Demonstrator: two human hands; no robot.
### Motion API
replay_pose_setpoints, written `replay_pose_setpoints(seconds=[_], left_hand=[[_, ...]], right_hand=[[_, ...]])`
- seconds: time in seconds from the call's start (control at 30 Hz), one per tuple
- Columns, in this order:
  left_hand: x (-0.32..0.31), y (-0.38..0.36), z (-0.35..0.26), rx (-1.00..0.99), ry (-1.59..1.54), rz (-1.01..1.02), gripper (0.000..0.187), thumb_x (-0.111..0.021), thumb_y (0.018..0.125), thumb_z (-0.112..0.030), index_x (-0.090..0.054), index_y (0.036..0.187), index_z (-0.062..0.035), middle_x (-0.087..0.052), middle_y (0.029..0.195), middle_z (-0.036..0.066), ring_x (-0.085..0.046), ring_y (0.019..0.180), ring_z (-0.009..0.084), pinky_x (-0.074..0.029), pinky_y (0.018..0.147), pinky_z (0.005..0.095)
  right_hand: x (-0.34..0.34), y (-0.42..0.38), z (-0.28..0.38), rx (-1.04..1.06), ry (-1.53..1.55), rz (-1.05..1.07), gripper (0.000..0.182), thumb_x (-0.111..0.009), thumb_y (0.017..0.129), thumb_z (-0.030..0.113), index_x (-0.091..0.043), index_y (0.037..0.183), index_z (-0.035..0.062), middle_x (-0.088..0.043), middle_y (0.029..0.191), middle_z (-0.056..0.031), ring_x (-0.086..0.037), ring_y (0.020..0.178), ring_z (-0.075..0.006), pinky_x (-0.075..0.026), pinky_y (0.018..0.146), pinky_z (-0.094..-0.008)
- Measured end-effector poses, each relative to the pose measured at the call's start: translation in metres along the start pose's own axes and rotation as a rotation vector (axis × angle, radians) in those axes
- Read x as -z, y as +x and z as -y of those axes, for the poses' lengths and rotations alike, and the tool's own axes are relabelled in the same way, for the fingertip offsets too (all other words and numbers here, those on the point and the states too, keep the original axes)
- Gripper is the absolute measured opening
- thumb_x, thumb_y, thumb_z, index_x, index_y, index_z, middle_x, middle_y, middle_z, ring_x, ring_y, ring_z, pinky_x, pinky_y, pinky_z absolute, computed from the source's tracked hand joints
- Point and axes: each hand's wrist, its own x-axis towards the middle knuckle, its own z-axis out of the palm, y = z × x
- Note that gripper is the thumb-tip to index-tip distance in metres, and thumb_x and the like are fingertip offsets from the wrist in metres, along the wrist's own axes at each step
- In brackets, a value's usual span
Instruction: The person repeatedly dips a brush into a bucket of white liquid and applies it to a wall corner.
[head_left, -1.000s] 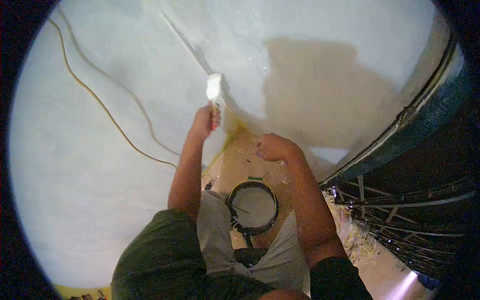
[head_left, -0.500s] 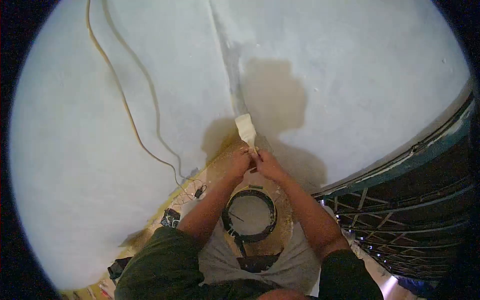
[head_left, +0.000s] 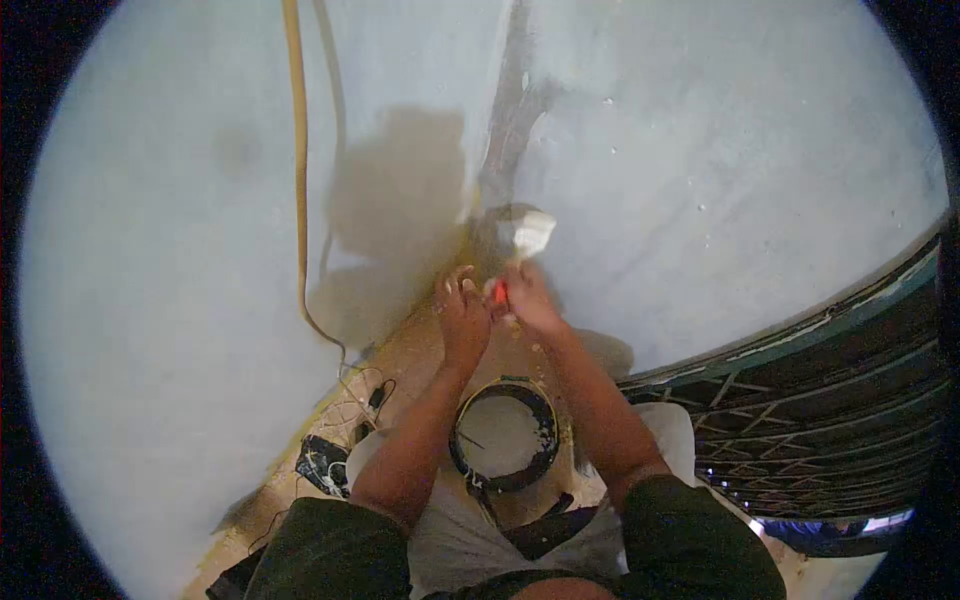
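My right hand (head_left: 532, 300) is closed on a flat paintbrush (head_left: 534, 234), its broad whitish head blurred and tilted up to the right near the wall corner. An orange-red piece (head_left: 501, 292) shows by the fingers, between the two hands. My left hand (head_left: 463, 318) is just to the left, fingers apart and stretched toward the wall, with nothing in them. Beyond the hands, a grey strip (head_left: 510, 135) runs up the pale wall (head_left: 680, 130). Below them, between my legs, stands a round dark bucket (head_left: 549, 465) with greyish contents and white smears on its rim.
A yellowish cord (head_left: 300, 200) hangs along the left wall down to the floor. Wires and a dark bundle (head_left: 322, 462) lie at the wall's foot on the left. On the right stands a dark folding metal grille (head_left: 820, 420).
My hands have moved apart; the left has come off the brush. The brush head has tilted to the right. The view has shifted, so the cord and grey strip appear further right.
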Motion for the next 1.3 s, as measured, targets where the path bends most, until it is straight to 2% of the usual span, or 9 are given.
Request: replay_pose_setpoints(seconds=[0.33,0.5,0.63,0.73,0.87,0.97,1.03,1.17,1.3], left_hand=[[0.028,-0.001,-0.033,-0.281,-0.118,0.042,0.024,-0.034,0.097,-0.017,-0.050,0.108,-0.0023,-0.050,0.103,0.013,-0.049,0.095,0.0245,-0.038,0.090,0.0382],[0.029,0.000,-0.031,-0.256,-0.141,0.033,0.024,-0.033,0.098,-0.017,-0.050,0.108,-0.0024,-0.049,0.106,0.015,-0.049,0.096,0.0250,-0.038,0.091,0.0375],[0.027,0.003,-0.029,-0.304,-0.207,0.031,0.024,-0.032,0.098,-0.016,-0.049,0.108,-0.0016,-0.047,0.108,0.015,-0.049,0.097,0.0241,-0.038,0.091,0.0361],[0.025,0.003,-0.033,-0.339,-0.185,0.005,0.024,-0.032,0.097,-0.013,-0.048,0.109,-0.0004,-0.046,0.107,0.014,-0.048,0.096,0.0232,-0.038,0.091,0.0356],[0.021,0.005,-0.027,-0.416,-0.140,-0.019,0.025,-0.031,0.096,-0.011,-0.048,0.110,0.0004,-0.046,0.107,0.014,-0.046,0.096,0.0223,-0.038,0.090,0.0354],[0.018,0.006,-0.023,-0.404,-0.130,0.013,0.024,-0.032,0.095,-0.010,-0.047,0.111,-0.0006,-0.045,0.108,0.014,-0.045,0.095,0.0215,-0.038,0.090,0.0349],[0.015,0.004,-0.027,-0.391,-0.217,0.007,0.024,-0.032,0.095,-0.010,-0.047,0.111,-0.0013,-0.045,0.108,0.013,-0.045,0.096,0.0210,-0.038,0.089,0.0348],[0.011,0.003,-0.022,-0.394,-0.172,0.010,0.024,-0.032,0.096,-0.012,-0.047,0.112,-0.0014,-0.044,0.108,0.013,-0.045,0.095,0.0211,-0.038,0.090,0.0347],[0.015,0.005,-0.027,-0.346,-0.157,0.006,0.024,-0.033,0.095,-0.013,-0.047,0.111,-0.0004,-0.046,0.106,0.015,-0.047,0.095,0.0244,-0.038,0.089,0.0374]], right_hand=[[-0.053,0.092,0.187,0.150,0.213,-0.255,0.018,-0.039,0.085,0.010,-0.045,0.070,0.0015,-0.050,0.061,-0.0124,-0.037,0.035,-0.0171,-0.030,0.033,-0.0319],[-0.084,0.075,0.222,0.485,-0.100,-0.371,0.019,-0.042,0.084,0.008,-0.044,0.067,-0.0001,-0.049,0.056,-0.0119,-0.040,0.035,-0.0167,-0.030,0.030,-0.0314],[-0.052,0.099,0.156,0.574,-0.224,-0.502,0.024,-0.042,0.086,0.008,-0.043,0.064,-0.0006,-0.049,0.051,-0.0113,-0.043,0.033,-0.0183,-0.032,0.028,-0.0321],[0.002,0.160,0.025,0.672,-0.513,-0.707,0.022,-0.041,0.085,0.004,-0.046,0.064,-0.0010,-0.049,0.050,-0.0110,-0.046,0.033,-0.0185,-0.034,0.028,-0.0331],[-0.023,0.071,-0.016,0.094,-0.231,-0.385,0.024,-0.043,0.084,0.006,-0.049,0.061,-0.0001,-0.051,0.050,-0.0114,-0.046,0.034,-0.0185,-0.035,0.030,-0.0325],[-0.007,0.081,-0.027,-0.059,-0.063,-0.166,0.022,-0.042,0.082,0.005,-0.052,0.063,-0.0009,-0.050,0.051,-0.0111,-0.046,0.036,-0.0187,-0.033,0.030,-0.0311],[-0.018,0.076,0.033,-0.131,0.204,-0.327,0.020,-0.043,0.082,0.005,-0.053,0.065,0.0001,-0.050,0.054,-0.0113,-0.043,0.037,-0.0183,-0.031,0.031,-0.0314],[-0.024,0.100,0.144,0.092,0.356,-0.251,0.014,-0.044,0.082,0.004,-0.048,0.069,0.0009,-0.049,0.057,-0.0113,-0.038,0.038,-0.0174,-0.030,0.032,-0.0325],[-0.071,0.076,0.203,0.384,0.010,-0.225,0.013,-0.042,0.084,0.005,-0.046,0.074,-0.0011,-0.048,0.058,-0.0112,-0.046,0.042,-0.0188,-0.034,0.031,-0.0301]])
